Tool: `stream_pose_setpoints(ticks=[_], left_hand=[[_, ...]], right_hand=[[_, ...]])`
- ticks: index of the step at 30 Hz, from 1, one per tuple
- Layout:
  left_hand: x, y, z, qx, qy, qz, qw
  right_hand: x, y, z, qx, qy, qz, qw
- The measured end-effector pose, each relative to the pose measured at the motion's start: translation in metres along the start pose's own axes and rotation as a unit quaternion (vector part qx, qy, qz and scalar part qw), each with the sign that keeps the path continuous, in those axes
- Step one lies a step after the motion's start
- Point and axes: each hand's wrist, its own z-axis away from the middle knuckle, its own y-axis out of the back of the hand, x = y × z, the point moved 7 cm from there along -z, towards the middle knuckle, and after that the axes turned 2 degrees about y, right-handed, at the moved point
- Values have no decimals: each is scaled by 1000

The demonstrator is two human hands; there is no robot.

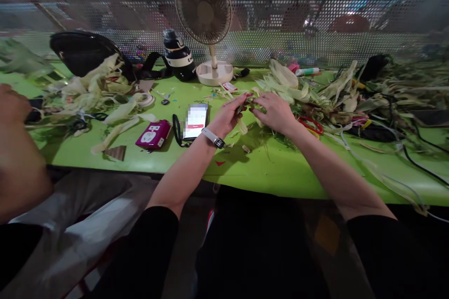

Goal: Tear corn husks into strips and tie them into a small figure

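Note:
Over the middle of the green table (175, 161), my left hand (229, 114) has its fingers closed round a small bunch of green plant material (249, 98) with a pinkish bit at its top. My right hand (275, 111) meets it from the other side, its fingertips pinched at the same bunch. Fingers partly cover it, so its exact kind cannot be made out. A pale husk strip (242, 126) hangs below the hands. Loose scraps lie beneath. A phone (195, 121) with a lit screen lies left of my left hand.
A white fan (205, 11) and a dark bottle (178, 58) stand behind. Husks (329, 91) and cables (403, 149) crowd the right. At left are more husks (101, 84), a black bag (82, 51), a purple box (153, 135), scissors (79, 124) and another person's arm (21, 159).

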Motion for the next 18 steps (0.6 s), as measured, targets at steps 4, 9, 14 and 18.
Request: stream_pose_setpoints(ticks=[4, 9, 14, 18], left_hand=[[0, -4, 3, -13, 9, -13, 1000], [1, -2, 4, 8, -23, -27, 999], [7, 1, 4, 53, -127, -41, 990], [8, 0, 0, 37, -161, -33, 986]], right_hand=[[5, 1, -1, 3, -32, -57, 998], [7, -1, -2, -19, -61, -136, 989], [-1, -5, -2, -41, -24, -82, 996], [-7, -8, -2, -44, -4, -46, 998]])
